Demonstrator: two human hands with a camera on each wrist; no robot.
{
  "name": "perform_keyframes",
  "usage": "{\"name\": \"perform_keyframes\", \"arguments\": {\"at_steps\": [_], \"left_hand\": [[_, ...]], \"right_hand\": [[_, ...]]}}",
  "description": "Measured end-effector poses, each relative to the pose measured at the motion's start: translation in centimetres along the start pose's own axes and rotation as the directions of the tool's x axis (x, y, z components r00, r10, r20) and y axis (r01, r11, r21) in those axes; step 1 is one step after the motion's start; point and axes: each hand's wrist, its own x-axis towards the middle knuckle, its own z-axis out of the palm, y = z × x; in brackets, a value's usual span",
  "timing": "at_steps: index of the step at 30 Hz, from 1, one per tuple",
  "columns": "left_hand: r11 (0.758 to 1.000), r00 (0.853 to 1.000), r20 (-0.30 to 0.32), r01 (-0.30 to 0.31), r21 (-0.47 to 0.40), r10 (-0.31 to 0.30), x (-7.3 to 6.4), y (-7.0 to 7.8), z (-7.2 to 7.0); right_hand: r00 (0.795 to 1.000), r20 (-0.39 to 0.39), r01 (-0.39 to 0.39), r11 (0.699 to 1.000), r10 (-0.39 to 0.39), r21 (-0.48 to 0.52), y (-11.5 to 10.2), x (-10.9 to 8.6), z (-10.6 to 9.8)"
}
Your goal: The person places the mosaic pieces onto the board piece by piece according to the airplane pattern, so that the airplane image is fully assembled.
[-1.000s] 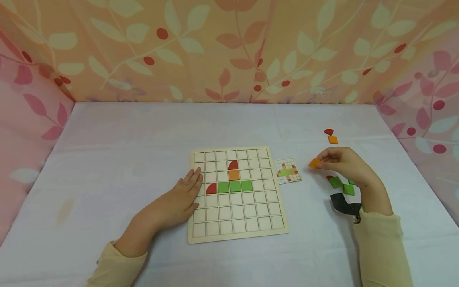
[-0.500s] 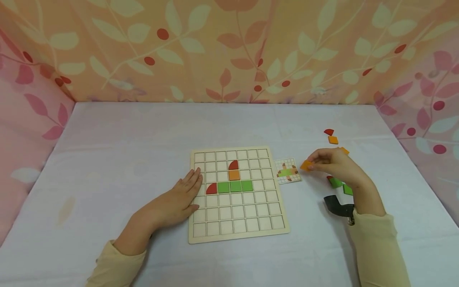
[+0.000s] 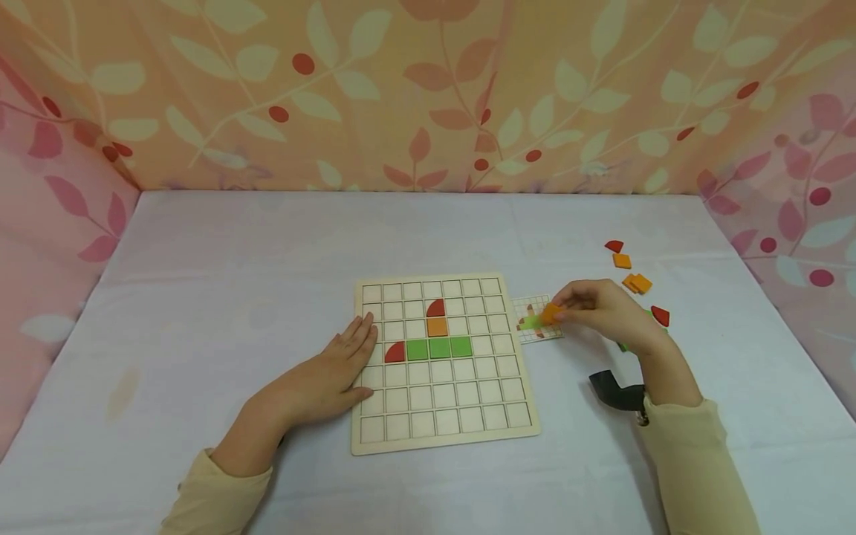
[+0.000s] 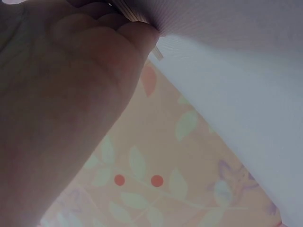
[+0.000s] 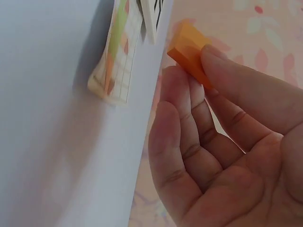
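Observation:
My right hand (image 3: 605,316) pinches an orange square tile (image 5: 189,49) between thumb and fingers. In the head view the tile overlaps the right part of a small pattern card (image 3: 533,301), which lies beside the board's right edge. My left hand (image 3: 331,371) rests with straight fingers on the left edge of a wooden grid board (image 3: 444,442). On the board sit three green square tiles (image 3: 438,348) in a row, with a red quarter-circle tile (image 3: 395,352) at their left end. Above the middle green tile are an orange tile (image 3: 437,327) and another red quarter-circle tile (image 3: 435,307).
Loose tiles lie to the right: a red quarter-circle (image 3: 614,245), an orange square (image 3: 622,261), a pair of overlapping orange squares (image 3: 640,283) and a red piece (image 3: 660,316). Green pieces are partly hidden behind my right hand. A black curved device (image 3: 615,391) is at my right wrist.
My right hand has moved left with the orange tile, from near the loose pieces to over the card. More loose tiles show behind it. The left hand has stayed put.

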Motion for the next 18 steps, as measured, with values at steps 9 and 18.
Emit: {"name": "perform_keyframes", "arguments": {"at_steps": [9, 18], "left_hand": [[1.0, 1.0, 0.004, 0.005, -0.01, -0.005, -0.1, -0.1, 0.1], [1.0, 1.0, 0.005, 0.01, -0.005, -0.01, 0.0, 0.2, -0.2]], "right_hand": [[0.999, 0.04, 0.027, 0.996, -0.03, 0.084, -1.0, 0.5, 1.5], [1.0, 0.012, 0.011, 0.992, -0.013, 0.127, -1.9, 0.6, 2.9]]}}
